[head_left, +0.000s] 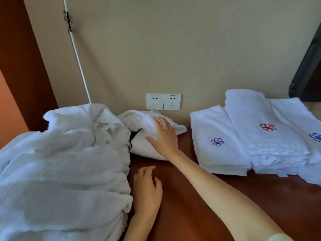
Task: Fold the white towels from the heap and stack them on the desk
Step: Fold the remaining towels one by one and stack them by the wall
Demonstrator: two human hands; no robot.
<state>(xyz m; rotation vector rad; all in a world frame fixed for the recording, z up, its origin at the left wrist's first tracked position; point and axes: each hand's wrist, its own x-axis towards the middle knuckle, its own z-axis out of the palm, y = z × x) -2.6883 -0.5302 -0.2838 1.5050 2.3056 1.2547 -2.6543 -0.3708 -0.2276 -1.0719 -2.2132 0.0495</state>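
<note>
Colours from my end: heap (pixel 66 153) is all white, no marks. Crumpled towel (pixel 144 122) beside it is white too, with a black patch (pixel 134 134) in the gap under it. Desk (pixel 199 197) is red-brown. Left folded stack (pixel 220 159) is white with a purple pinwheel emblem (pixel 217 141). Middle folded towel (pixel 251 110) is white with a red pinwheel emblem (pixel 268 126) and a white-on-white stripe band (pixel 278 150) near its front edge. Right folded towel (pixel 295 117) is white with a blue emblem (pixel 315 137), cut by the frame edge. Wall (pixel 173 49) is plain beige. Twin sockets (pixel 163 101) white. Pole (pixel 76 53) white. Left panel (pixel 20 58) is dark red-brown, with an orange surface (pixel 8 110) below it. Black object (pixel 307 70) at right. Sleeve (pixel 278 237) pale green.
</note>
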